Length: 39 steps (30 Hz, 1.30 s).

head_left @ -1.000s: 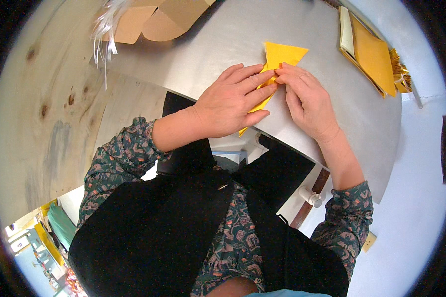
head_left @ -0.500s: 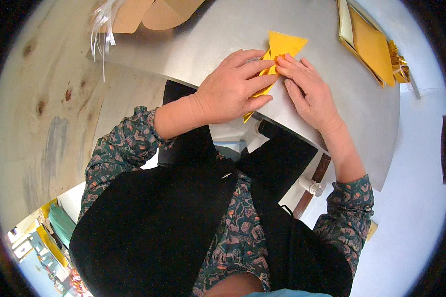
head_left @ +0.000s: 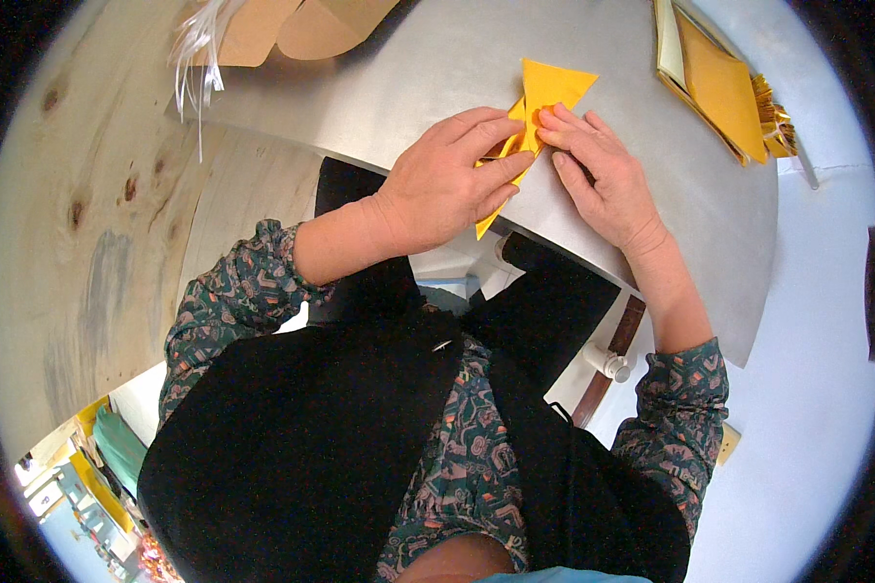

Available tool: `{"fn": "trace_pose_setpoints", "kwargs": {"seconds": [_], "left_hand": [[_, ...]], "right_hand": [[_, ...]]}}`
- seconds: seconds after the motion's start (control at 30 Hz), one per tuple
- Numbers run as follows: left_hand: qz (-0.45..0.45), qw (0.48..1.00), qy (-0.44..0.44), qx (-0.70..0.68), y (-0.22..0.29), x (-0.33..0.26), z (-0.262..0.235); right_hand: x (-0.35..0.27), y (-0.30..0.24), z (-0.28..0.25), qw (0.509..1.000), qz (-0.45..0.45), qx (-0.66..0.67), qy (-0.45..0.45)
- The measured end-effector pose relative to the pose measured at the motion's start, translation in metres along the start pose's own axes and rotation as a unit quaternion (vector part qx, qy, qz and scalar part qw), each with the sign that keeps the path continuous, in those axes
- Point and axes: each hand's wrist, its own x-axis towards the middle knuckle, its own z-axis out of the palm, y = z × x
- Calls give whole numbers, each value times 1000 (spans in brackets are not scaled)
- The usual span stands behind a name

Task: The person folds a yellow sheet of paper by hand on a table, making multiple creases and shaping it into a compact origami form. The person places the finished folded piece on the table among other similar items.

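A folded piece of yellow paper (head_left: 556, 84), with a shiny gold side showing in places, lies near the front edge of the metal table. It flares to a wide end at the far side and narrows to a point that pokes past the edge towards me. My left hand (head_left: 439, 177) grips its left side, fingers bent over the folds. From the right, the fingertips of my right hand (head_left: 601, 177) press together on the paper's middle. The fingers partly hide the folds there.
A stack of yellow folded paper (head_left: 717, 85) with gold fringed pieces (head_left: 776, 129) lies at the table's far right. Brown cardboard pieces (head_left: 326, 27) and white plastic strips (head_left: 199, 53) are at the far left. A plywood board (head_left: 117, 223) adjoins the metal table (head_left: 428, 68).
The fingers of my left hand have shifted a little to the left, and more of the paper's folded middle shows between the hands. My right hand keeps pressing almost the same spot.
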Motion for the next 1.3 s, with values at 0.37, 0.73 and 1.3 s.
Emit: {"fn": "trace_pose_setpoints", "kwargs": {"seconds": [0.37, 0.73, 1.3], "left_hand": [[50, 997, -52, -39, -55, 40, 3], [19, 988, -153, 11, -73, 45, 10], [84, 985, -137, 66, -80, 47, 6]], "right_hand": [[3, -8, -3, 999, 9, -34, -38], [4, -12, -3, 1000, 10, -18, -15], [3, -9, -1, 1000, 5, -10, -7]]}}
